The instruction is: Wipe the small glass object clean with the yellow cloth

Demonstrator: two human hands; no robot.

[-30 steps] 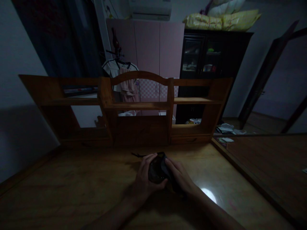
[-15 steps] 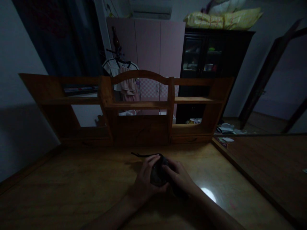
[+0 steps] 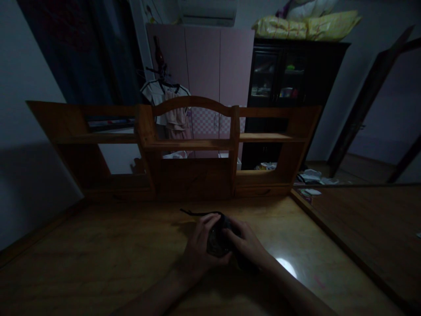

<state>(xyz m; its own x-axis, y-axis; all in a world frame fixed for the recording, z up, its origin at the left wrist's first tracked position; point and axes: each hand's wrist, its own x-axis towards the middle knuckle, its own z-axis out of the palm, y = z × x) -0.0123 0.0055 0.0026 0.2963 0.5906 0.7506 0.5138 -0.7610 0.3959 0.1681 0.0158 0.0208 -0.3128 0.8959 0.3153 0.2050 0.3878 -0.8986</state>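
Both my hands are wrapped around a dark, rounded object point(image 3: 217, 240) over the wooden desktop. Dim light hides its exact kind; its surface looks glossy in places. From its top a thin black strap or cord point(image 3: 194, 213) runs out to the left. My left hand point(image 3: 201, 245) cups the left side, fingers over the top and thumb below. On the other side my right hand point(image 3: 246, 240) grips it, thumb lying across the upper face. A dark part of it hangs under my right palm, mostly hidden in shadow.
A wooden shelf unit point(image 3: 194, 144) with small drawers stands along the desk's point(image 3: 98, 254) far edge. Beyond it are a pink wardrobe point(image 3: 204, 66), hanging clothes point(image 3: 174, 105) and a dark cabinet point(image 3: 315, 74). A raised wooden edge point(image 3: 332, 237) borders the desk on the right.
Almost nothing differs. The dark object and my fingers have shifted very slightly, and both hands keep the same grip.
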